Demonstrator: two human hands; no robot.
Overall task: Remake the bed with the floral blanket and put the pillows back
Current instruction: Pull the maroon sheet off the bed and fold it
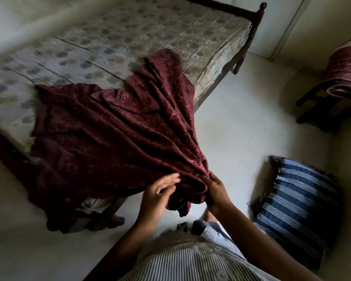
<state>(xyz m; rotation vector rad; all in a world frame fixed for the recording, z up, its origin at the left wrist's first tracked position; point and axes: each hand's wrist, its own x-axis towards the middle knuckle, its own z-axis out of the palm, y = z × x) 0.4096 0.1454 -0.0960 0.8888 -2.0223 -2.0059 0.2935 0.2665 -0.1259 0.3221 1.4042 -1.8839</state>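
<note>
Dark maroon patterned cloth blanket [114,126], judged soft, light and limp, is recorded half on the wooden-framed bed [211,63], bunched beyond its near corner in clenched fingers of the right hand [215,189], left hand [158,193] fingers extended against it; a hem corner is judged the better hold.

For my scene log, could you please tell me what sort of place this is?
Likely a bedroom: a wooden-framed bed, a maroon blanket draped over it, and a striped pillow on the floor.

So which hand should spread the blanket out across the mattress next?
Left, probably: the left hand is open and nearer the mattress, while the right hand grips the bunched blanket.
</note>
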